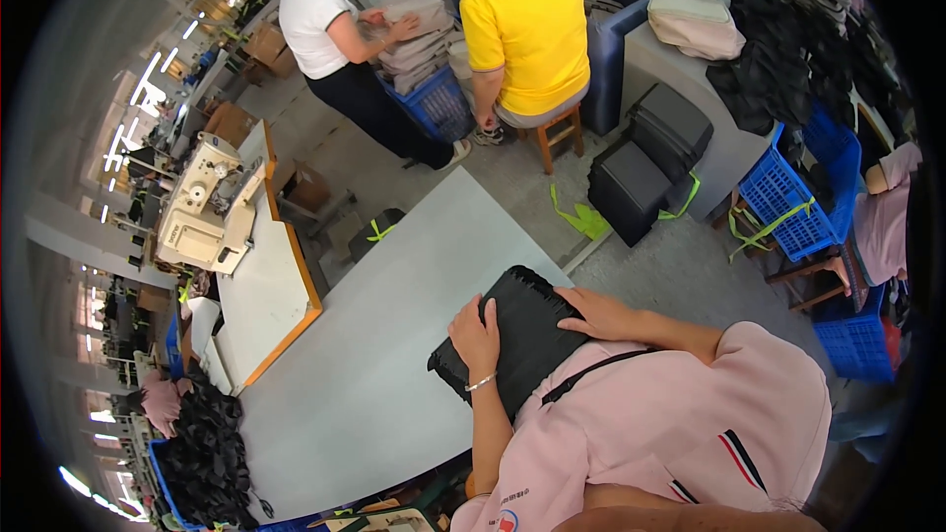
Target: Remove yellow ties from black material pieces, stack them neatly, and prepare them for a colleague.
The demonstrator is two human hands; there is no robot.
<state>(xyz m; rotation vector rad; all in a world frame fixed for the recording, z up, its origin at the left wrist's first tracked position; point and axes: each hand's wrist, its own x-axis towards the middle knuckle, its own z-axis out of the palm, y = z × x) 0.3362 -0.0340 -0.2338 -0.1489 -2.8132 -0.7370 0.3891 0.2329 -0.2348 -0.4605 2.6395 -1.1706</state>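
A stack of black fabric pieces (527, 335) with frayed, uneven edges lies at the near edge of the grey table, close against my body. My left hand (476, 337) lies on top of its left part, fingers stretched out and a bracelet at the wrist. On the far right edge of the stack rests my right hand (597, 314), its fingers spread and lying flat. Both hands touch the stack; neither is wrapped round it. The underside of the stack is hidden.
The grey table (394, 335) spreads left. A sewing machine (209, 205) stands beyond it. Two people, one in a white shirt (315, 30), one in yellow (527, 34), are by a blue basket (434, 106). Black bundles (631, 182) lie on the floor; black cloth (202, 458) is heaped left.
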